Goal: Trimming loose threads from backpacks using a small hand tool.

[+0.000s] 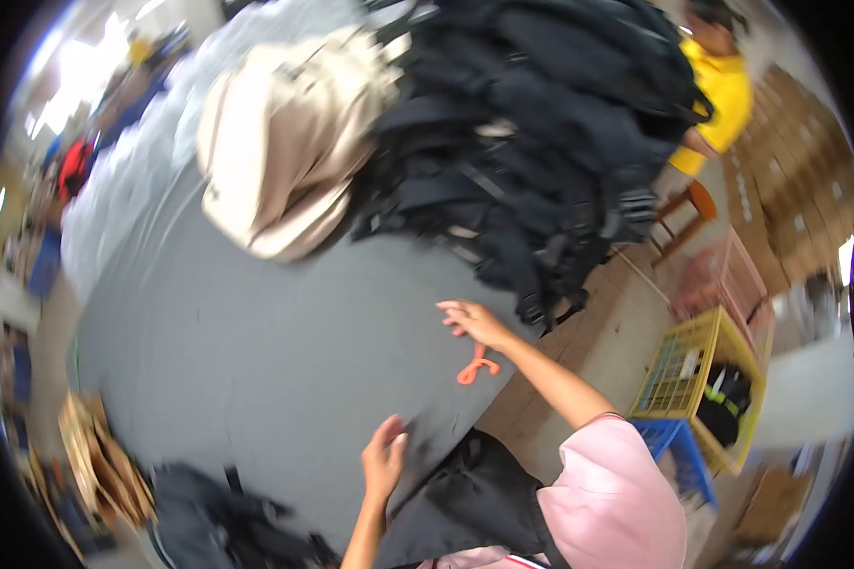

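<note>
Head view: grey table (237, 351) holds wide bare room between the near hands and the far piles. Right hand (476, 322), fingers spread open, rests flat near the table's right edge, just beyond orange snips (477, 366). Left hand (384, 458) open, flat near the close edge. Far: black bag pile (541, 142) overhanging the right edge, beige backpack (285, 142) beside it. Motion blur softens details.

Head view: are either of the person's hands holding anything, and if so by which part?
Nothing is held. The right hand hovers open, fingers spread, just above the small orange scissors on the grey table. The left hand rests open on the table.
</note>
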Motion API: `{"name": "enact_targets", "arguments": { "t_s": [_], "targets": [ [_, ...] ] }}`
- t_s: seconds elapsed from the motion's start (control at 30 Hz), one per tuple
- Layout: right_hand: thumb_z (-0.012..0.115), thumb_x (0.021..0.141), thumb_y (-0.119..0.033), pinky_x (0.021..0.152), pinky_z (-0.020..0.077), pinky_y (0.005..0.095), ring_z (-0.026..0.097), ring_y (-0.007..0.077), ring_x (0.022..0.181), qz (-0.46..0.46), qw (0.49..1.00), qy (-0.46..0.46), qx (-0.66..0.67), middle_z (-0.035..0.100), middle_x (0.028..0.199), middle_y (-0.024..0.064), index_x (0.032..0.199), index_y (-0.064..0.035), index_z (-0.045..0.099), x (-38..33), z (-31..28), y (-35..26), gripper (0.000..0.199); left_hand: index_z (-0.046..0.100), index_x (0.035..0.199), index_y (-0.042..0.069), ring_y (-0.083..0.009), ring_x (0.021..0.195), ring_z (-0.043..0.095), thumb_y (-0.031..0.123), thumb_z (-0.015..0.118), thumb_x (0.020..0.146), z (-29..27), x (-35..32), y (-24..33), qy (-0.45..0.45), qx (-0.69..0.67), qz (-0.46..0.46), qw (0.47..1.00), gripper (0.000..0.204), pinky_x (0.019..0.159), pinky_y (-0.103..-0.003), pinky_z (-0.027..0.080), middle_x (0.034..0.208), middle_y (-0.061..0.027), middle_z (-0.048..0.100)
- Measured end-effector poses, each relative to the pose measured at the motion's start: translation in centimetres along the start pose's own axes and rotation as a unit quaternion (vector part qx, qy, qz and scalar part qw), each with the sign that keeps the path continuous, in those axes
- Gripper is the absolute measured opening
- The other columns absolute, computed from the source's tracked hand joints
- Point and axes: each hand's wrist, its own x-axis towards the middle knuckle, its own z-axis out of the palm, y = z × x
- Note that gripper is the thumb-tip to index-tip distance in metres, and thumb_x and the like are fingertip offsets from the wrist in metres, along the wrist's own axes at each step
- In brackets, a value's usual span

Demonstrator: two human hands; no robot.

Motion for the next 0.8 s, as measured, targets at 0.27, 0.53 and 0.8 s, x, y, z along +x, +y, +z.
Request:
{"name": "enact_targets", "arguments": {
  "t_s": [0.27,0.53,0.8],
  "targets": [
    [0.044,0.098,-0.025,0.108,0.0301,0.0314,0.04,0.0218,0.131,-0.141,0.984,0.098,-0.053,0.047,0.139,0.0128,0.138,-0.008,0.044,5.7,-7.0,0.9,0.043,0.018,0.149,0.013,-0.0285,0.112,0.055,0.019,0.054,0.093,-0.3,10.4,11.3,0.008,-0.096,0.11,0.989,0.067,0.085,-0.04,0.051,0.146,-0.0165,0.033],
    [0.037,0.102,-0.029,0.112,0.0215,0.0289,0.027,0.0179,0.137,-0.173,0.975,0.058,0.13,0.032,0.147,0.0101,0.143,-0.0011,0.029,8.7,-7.5,2.3,0.05,0.009,0.151,0.018,-0.0361,0.133,0.035,0.039,0.064,0.087,3.2,21.6,26.3,-0.063,-0.003,0.273,0.96,0.087,0.094,-0.045,0.045,0.155,-0.0108,0.014],
    [0.042,0.1,-0.03,0.109,0.0274,0.0296,0.04,0.0188,0.129,-0.15,0.979,0.137,0.012,0.045,0.137,0.0109,0.135,0.0037,0.041,12.7,-11.8,3.0,0.048,0.007,0.151,0.015,-0.0348,0.138,0.024,0.04,0.069,0.084,8.4,26.7,28.4,-0.155,-0.008,0.238,0.959,0.095,0.094,-0.036,0.043,0.156,-0.0089,0.006]
  ]
}}
